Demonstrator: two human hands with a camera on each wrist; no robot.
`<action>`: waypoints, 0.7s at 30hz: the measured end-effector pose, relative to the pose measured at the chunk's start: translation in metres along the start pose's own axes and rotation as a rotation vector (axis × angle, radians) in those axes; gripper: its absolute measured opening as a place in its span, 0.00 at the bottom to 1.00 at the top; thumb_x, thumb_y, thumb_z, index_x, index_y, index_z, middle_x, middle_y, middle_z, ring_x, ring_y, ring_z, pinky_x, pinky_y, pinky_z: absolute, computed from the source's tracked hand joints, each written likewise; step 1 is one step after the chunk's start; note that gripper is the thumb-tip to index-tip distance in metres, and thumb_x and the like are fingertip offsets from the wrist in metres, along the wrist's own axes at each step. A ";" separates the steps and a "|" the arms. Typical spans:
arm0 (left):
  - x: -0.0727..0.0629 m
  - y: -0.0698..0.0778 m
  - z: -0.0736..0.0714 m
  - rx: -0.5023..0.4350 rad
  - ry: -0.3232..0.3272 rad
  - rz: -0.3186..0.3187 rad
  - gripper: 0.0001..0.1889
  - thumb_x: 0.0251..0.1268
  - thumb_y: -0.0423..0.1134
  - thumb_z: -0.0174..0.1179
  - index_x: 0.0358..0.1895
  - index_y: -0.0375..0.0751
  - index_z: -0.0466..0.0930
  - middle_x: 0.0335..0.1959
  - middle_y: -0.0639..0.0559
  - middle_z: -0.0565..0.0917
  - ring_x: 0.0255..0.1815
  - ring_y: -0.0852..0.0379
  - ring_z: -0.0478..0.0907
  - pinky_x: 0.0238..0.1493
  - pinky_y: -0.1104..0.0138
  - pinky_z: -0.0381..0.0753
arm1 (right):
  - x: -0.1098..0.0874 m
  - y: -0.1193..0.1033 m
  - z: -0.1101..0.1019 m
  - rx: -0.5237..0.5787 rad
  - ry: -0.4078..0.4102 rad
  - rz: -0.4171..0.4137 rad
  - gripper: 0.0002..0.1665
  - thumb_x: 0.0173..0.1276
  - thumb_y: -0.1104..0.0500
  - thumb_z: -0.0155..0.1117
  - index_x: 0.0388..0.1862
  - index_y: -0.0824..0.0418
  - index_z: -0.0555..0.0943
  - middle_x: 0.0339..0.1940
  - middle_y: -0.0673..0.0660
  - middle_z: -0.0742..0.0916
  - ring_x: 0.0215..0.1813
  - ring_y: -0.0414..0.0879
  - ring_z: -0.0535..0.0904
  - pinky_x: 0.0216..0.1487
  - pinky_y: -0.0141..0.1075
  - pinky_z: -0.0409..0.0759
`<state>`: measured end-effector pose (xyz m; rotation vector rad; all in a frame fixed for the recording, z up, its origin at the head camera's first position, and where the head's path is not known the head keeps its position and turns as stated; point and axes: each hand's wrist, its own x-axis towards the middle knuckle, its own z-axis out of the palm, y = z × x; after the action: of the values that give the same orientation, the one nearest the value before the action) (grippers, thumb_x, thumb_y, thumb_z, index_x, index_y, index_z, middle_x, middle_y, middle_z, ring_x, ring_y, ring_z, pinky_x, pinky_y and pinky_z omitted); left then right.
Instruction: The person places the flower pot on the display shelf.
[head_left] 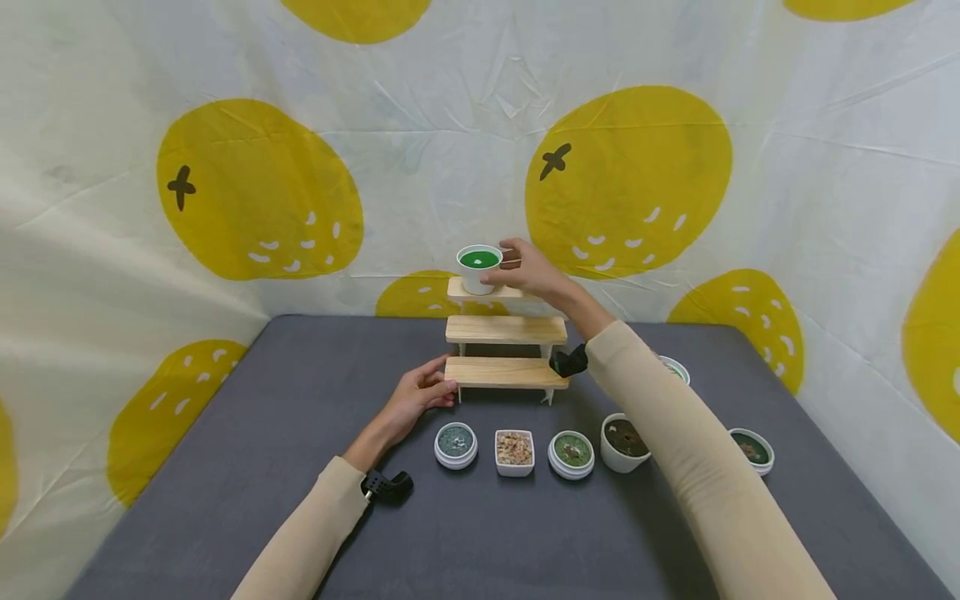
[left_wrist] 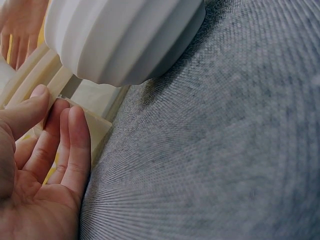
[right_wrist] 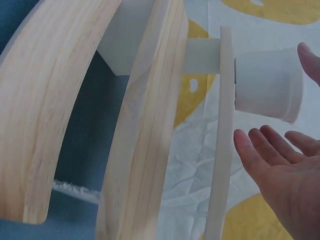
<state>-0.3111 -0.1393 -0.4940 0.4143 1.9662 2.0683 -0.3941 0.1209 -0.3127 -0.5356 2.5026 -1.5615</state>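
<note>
A three-tier wooden display stand stands at the far side of the table. On the left part of its top tier sits a white cup with a green surface inside. My right hand is beside the cup; in the right wrist view its fingers are spread apart, thumb and fingers on opposite sides of the cup with a gap showing below it. My left hand pinches the left end of the lowest tier, thumb on top and fingers underneath, as the left wrist view also shows.
In front of the stand, a round white pot, a square white dish, a round green-topped pot and a brown-topped cup form a row. Another pot stands right; one is partly behind my right sleeve. A patterned curtain hangs behind.
</note>
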 end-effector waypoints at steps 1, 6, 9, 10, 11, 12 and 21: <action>0.000 0.000 0.000 -0.002 0.003 0.001 0.37 0.74 0.32 0.62 0.82 0.39 0.57 0.41 0.51 0.85 0.39 0.59 0.84 0.44 0.69 0.88 | -0.002 0.000 -0.001 -0.006 0.000 0.001 0.57 0.68 0.50 0.74 0.84 0.63 0.51 0.78 0.66 0.69 0.78 0.60 0.67 0.76 0.55 0.72; 0.000 -0.001 0.000 -0.006 -0.006 0.007 0.37 0.75 0.31 0.61 0.82 0.37 0.55 0.41 0.51 0.85 0.39 0.60 0.84 0.45 0.69 0.88 | -0.013 0.001 -0.007 -0.053 0.004 0.003 0.57 0.67 0.49 0.74 0.84 0.62 0.53 0.79 0.65 0.69 0.80 0.61 0.64 0.77 0.57 0.70; 0.000 -0.001 -0.001 -0.001 -0.012 0.009 0.37 0.75 0.32 0.61 0.82 0.37 0.55 0.41 0.52 0.85 0.40 0.61 0.84 0.45 0.69 0.88 | -0.022 0.000 -0.010 -0.081 0.006 -0.002 0.56 0.68 0.48 0.74 0.84 0.62 0.53 0.80 0.65 0.68 0.81 0.61 0.63 0.78 0.57 0.69; 0.000 -0.001 -0.002 0.000 -0.012 0.009 0.37 0.75 0.32 0.61 0.82 0.37 0.55 0.41 0.52 0.84 0.40 0.61 0.84 0.45 0.69 0.88 | -0.025 -0.001 -0.011 -0.088 0.010 -0.002 0.56 0.68 0.48 0.73 0.84 0.62 0.53 0.80 0.65 0.68 0.81 0.61 0.63 0.78 0.57 0.68; 0.000 -0.001 -0.002 0.002 -0.012 0.009 0.37 0.75 0.32 0.61 0.82 0.37 0.55 0.41 0.52 0.84 0.40 0.60 0.84 0.45 0.69 0.88 | -0.028 -0.001 -0.013 -0.090 0.012 -0.003 0.56 0.68 0.48 0.73 0.84 0.61 0.53 0.80 0.65 0.68 0.81 0.61 0.63 0.78 0.57 0.68; 0.000 0.000 -0.002 0.003 -0.011 0.009 0.37 0.75 0.33 0.61 0.82 0.38 0.55 0.41 0.52 0.84 0.40 0.60 0.84 0.45 0.69 0.88 | -0.031 -0.002 -0.014 -0.093 0.014 0.000 0.56 0.68 0.48 0.73 0.84 0.61 0.53 0.80 0.64 0.67 0.81 0.61 0.63 0.78 0.57 0.68; -0.001 0.001 0.000 -0.003 -0.001 -0.003 0.36 0.75 0.31 0.62 0.81 0.39 0.58 0.41 0.51 0.84 0.39 0.60 0.84 0.45 0.69 0.88 | -0.060 0.002 -0.030 -0.101 0.019 0.000 0.55 0.69 0.48 0.73 0.85 0.57 0.53 0.81 0.61 0.68 0.82 0.60 0.61 0.80 0.59 0.65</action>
<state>-0.3104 -0.1392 -0.4932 0.4111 1.9615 2.0689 -0.3483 0.1694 -0.3053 -0.5362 2.6067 -1.4528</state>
